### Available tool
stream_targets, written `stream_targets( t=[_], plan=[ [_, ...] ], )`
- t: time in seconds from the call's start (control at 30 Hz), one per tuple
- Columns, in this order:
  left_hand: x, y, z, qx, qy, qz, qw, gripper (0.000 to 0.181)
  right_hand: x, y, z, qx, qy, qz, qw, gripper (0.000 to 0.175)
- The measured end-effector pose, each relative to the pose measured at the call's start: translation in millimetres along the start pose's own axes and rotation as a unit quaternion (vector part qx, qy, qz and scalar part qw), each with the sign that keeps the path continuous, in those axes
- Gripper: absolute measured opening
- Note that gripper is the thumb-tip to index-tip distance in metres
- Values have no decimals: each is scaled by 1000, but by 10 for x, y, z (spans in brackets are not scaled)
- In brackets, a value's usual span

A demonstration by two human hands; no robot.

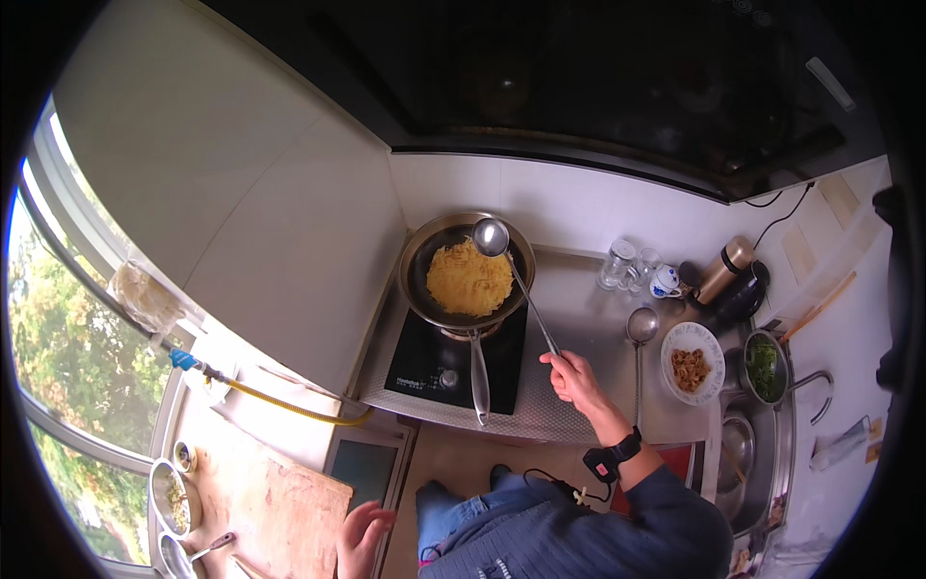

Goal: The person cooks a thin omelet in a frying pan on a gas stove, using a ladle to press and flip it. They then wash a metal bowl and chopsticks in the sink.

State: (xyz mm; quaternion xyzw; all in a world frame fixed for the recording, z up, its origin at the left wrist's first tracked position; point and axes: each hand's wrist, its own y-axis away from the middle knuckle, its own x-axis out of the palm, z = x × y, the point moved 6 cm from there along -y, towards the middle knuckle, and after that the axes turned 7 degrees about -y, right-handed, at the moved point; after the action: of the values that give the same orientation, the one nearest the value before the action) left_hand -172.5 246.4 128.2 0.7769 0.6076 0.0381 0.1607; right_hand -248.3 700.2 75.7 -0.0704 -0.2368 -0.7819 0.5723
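My right hand [576, 381] grips the handle end of a metal ladle [534, 307]. The ladle's round bowl hangs over the upper right part of a frying pan [405, 271]; whether it touches the food is hard to tell. In the pan lies a flat yellow cake of thin shreds [469, 281], browned in places. The pan sits on a black gas cooktop [419, 354], its metal handle [479, 376] pointing towards me. Low in the view, my left hand [364, 539] hangs near the cutting board's edge, fingers loosely bent and apart, with nothing visible in them.
Right of the cooktop lie a second ladle [642, 327] and a white bowl of brown food [691, 354]. Glass jars [617, 264] and a bronze-coloured flask [725, 268] stand behind. A pot of greens [763, 365] is by the sink [770, 485]. A yellow hose [289, 407] crosses near the wooden board [268, 492].
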Motion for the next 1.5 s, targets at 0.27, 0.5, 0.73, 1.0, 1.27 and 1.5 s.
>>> stream_targets(
  t=[0.27, 0.5, 0.73, 1.0, 1.27, 1.5],
  plan=[
    [1610, -1309, -728, -25, 64, 274, 959, 43, 1076, 510, -282, 118, -324, 109, 932, 18],
    [1531, -2018, -42, -105, 52, 73, 990, 54, 1200, 653, -202, 77, -229, 89, 966, 18],
    [2087, -2297, 261, -261, 263, 233, 899, 35, 763, 208, -176, 132, -141, 36, 981, 20],
    [2502, -2509, 102, -237, 430, 334, 805, 25, 170, 289, 23, 106, -64, 72, 990, 21],
    [2288, -1868, -565, -267, 502, 308, 763, 23, -54, 683, 233, 110, -76, 137, 982, 16],
    [2065, -1194, -1053, -262, 420, 231, 838, 24, -87, 1160, 455, 129, -176, 183, 959, 14]
  ],
)
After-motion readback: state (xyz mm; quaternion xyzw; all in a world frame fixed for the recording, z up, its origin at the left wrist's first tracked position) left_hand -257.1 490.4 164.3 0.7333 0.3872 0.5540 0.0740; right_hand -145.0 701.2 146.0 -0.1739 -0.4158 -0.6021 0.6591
